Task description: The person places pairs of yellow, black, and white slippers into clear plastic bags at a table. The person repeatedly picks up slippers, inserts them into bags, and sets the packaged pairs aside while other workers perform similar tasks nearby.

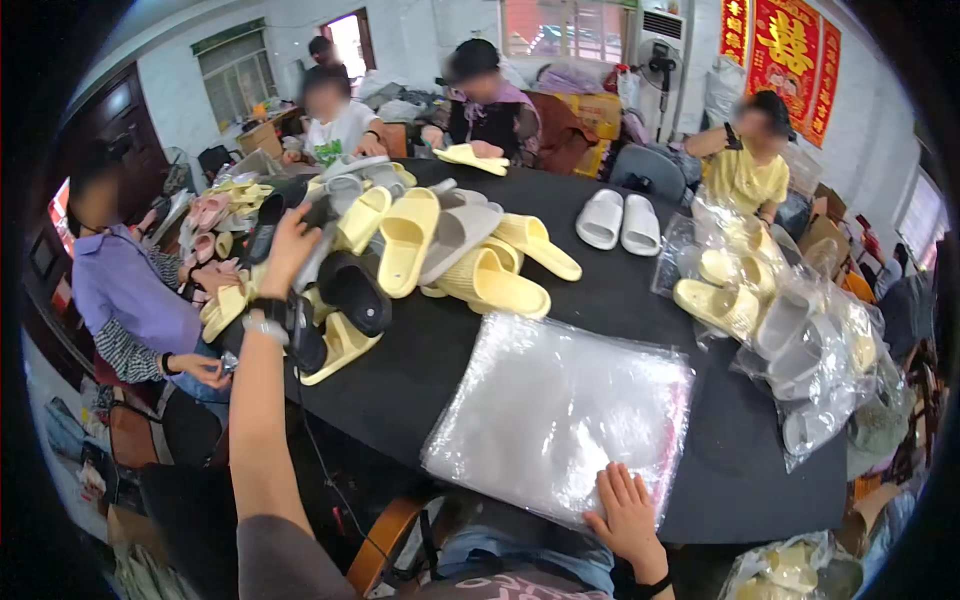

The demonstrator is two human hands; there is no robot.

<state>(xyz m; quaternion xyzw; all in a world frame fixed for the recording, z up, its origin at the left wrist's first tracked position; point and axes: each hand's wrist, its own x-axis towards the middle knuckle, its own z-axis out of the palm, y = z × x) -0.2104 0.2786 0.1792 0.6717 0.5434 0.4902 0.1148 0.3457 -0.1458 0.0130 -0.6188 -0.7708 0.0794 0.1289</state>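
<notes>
My left hand [288, 250] reaches into a pile of slippers on the black table, its fingers bent around the edge of a dark grey slipper [318, 262]. Beside it lie a black slipper [356, 292], a yellow slipper [408, 240] and a light grey slipper [460, 240]. Nearer me, a ribbed yellow slipper [490, 284] rests on its sole. My right hand [628, 515] lies flat, fingers stretched, on the near right corner of a stack of clear plastic bags [560, 405].
A pair of white slippers [620, 222] stands at the far side. Bagged slippers [790, 325] heap up on the right. Several people sit or stand round the table; one in a purple shirt [135, 290] is close on my left. A wooden chair arm [385, 540] is below.
</notes>
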